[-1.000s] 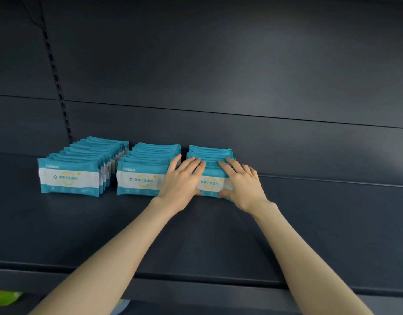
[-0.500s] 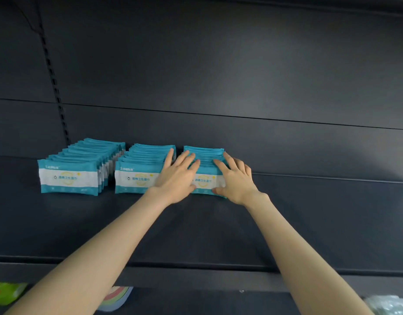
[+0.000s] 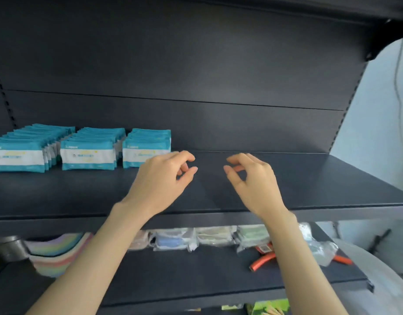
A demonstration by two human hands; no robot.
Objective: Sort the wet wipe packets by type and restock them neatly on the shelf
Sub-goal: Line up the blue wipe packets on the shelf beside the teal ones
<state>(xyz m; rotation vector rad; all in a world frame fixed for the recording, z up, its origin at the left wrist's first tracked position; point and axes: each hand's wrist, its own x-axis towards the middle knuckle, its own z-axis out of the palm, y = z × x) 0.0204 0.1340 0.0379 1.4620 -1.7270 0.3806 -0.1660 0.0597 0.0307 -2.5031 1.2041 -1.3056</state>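
Observation:
Three rows of teal-and-white wet wipe packets stand upright on the dark shelf (image 3: 286, 178): a left row (image 3: 19, 153), a middle row (image 3: 89, 153) and a right row (image 3: 146, 146). My left hand (image 3: 164, 178) hovers just right of the right row, fingers loosely curled, holding nothing. My right hand (image 3: 252, 178) hangs further right over bare shelf, also loosely curled and holding nothing. Neither hand touches a packet.
The shelf below holds clear-wrapped packs (image 3: 196, 237), a stack of pastel cloths (image 3: 57, 253), a dark round container (image 3: 9, 246) and orange-handled pliers (image 3: 264, 260). The upper shelf's right half is bare. Green items (image 3: 268, 306) show at the bottom edge.
Both hands have let go of the right row of packets and drawn back to the right. The view has swung right and down, revealing the lower shelf.

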